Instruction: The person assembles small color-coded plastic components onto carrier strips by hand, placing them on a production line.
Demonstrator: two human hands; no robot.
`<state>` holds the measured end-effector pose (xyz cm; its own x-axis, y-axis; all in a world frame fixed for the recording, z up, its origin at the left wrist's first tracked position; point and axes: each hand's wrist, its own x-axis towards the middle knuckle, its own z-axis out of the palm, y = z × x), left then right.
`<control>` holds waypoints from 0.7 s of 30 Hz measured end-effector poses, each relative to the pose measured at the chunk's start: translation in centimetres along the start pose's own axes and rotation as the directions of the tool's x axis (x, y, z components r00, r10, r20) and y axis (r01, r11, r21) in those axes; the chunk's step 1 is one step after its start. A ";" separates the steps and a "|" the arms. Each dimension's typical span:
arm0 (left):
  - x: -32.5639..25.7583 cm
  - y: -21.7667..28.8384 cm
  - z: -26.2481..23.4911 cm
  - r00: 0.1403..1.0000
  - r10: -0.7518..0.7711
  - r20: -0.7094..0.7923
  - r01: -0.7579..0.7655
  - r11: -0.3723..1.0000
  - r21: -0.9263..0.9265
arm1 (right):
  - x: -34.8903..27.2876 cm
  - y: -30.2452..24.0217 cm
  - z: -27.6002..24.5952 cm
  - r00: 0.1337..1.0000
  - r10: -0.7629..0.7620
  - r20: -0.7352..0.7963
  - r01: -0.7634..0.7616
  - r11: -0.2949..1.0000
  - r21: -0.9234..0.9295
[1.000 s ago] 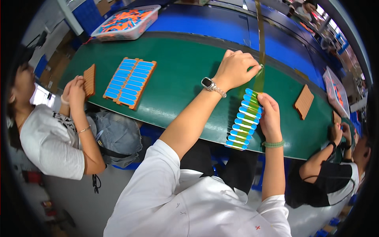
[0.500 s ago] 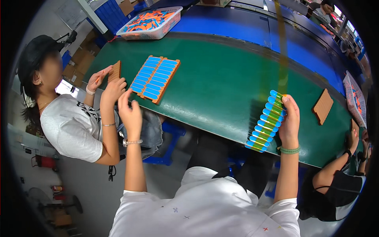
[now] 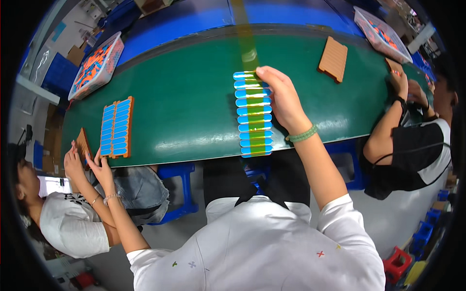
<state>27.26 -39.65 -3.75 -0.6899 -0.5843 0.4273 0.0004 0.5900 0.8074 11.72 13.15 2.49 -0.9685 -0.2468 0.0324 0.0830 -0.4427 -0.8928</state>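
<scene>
The green table top (image 3: pixel 184 97) has a smooth, slightly glossy finish that throws soft light streaks near its front edge. The row of blue strips (image 3: pixel 252 114) under the right hand (image 3: pixel 284 104) looks like smooth plastic with a light sheen, crossed by a translucent yellow tape band (image 3: pixel 248 48) that shines. The brown ridged tray (image 3: pixel 333 59) looks matt, with a grooved surface. The white basket (image 3: pixel 96 65) seems to be perforated plastic. The bead bracelet (image 3: pixel 302 135) on the right wrist is pale green and faintly glossy. The white shirt (image 3: pixel 262 252) is matt cloth. The left hand (image 3: pixel 101 169) wears a thin shiny bracelet.
</scene>
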 end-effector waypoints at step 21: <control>-10.8 11.6 7.6 0.997 0.072 -0.021 -0.068 0.989 0.132 | -0.3 -1.0 -0.5 0.994 -0.090 -0.057 0.094 0.993 0.077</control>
<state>29.17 -22.28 -2.11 -0.6728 -0.5520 0.4925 -0.0479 0.6968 0.7157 11.83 14.10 3.19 -0.9838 -0.1566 0.0869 0.0092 -0.5287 -0.8488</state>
